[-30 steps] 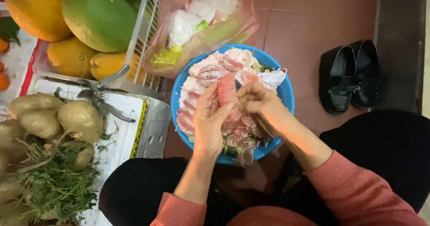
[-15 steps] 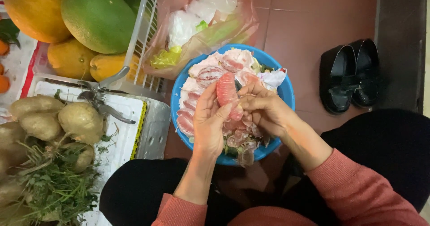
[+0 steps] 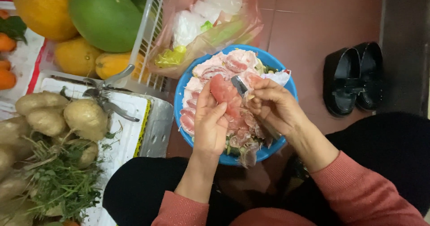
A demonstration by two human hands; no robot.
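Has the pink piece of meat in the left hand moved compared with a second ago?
Barely. The piece of meat in the left hand sits over the same part of the blue bowl as before; any shift is too slight to call.

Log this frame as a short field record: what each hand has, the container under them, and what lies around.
left hand: holds a pink peeled piece over the bowl
right hand: grips a small metal blade set against that piece
bowl: blue, round, on the floor, heaped with pink-and-white peelings
behind bowl: clear plastic bag of scraps
left side: white basket of large green and yellow fruit; scissors on a white tray; pale tubers
right side: pair of black shoes on red tile
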